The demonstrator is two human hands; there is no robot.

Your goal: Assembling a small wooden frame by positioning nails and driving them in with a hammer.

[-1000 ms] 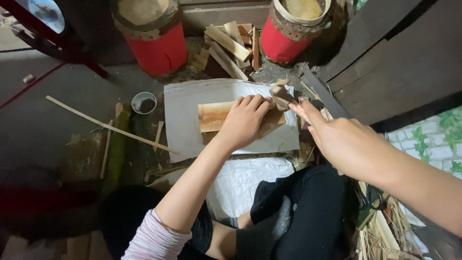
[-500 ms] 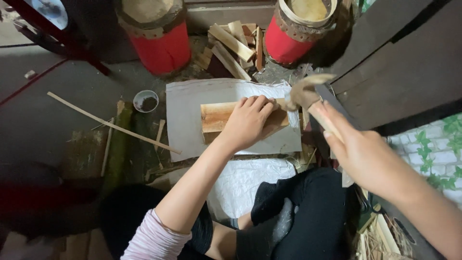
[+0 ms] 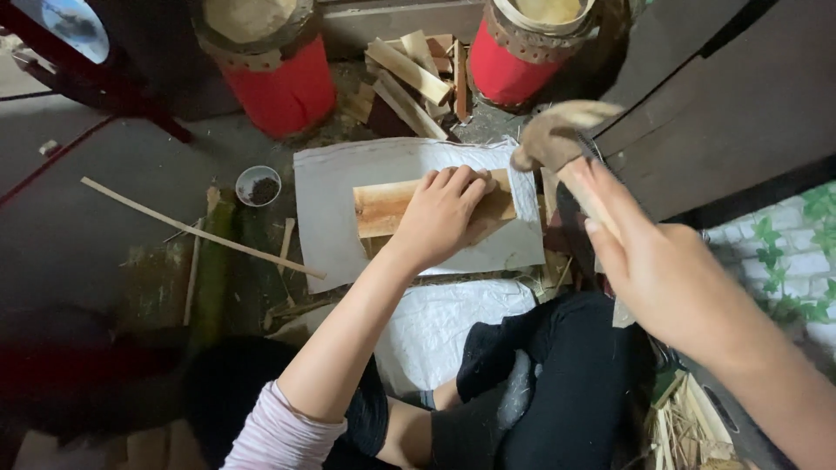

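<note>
A flat piece of light brown wood lies on a pale grey sheet on the ground in front of me. My left hand presses flat on the right part of the wood, fingers spread over it. My right hand is raised to the right of the sheet and grips the pale handle of a wooden mallet. The mallet's tan rounded head is above the sheet's right edge, apart from the wood.
Two red drums with tan tops stand at the back, with cut wood scraps between them. A small white cup and a long thin stick lie to the left. Dark boards lean at right.
My right hand has pulled back from the wood's right end and lifted, bringing the mallet head up. My left hand has stayed pressed on the wood.
</note>
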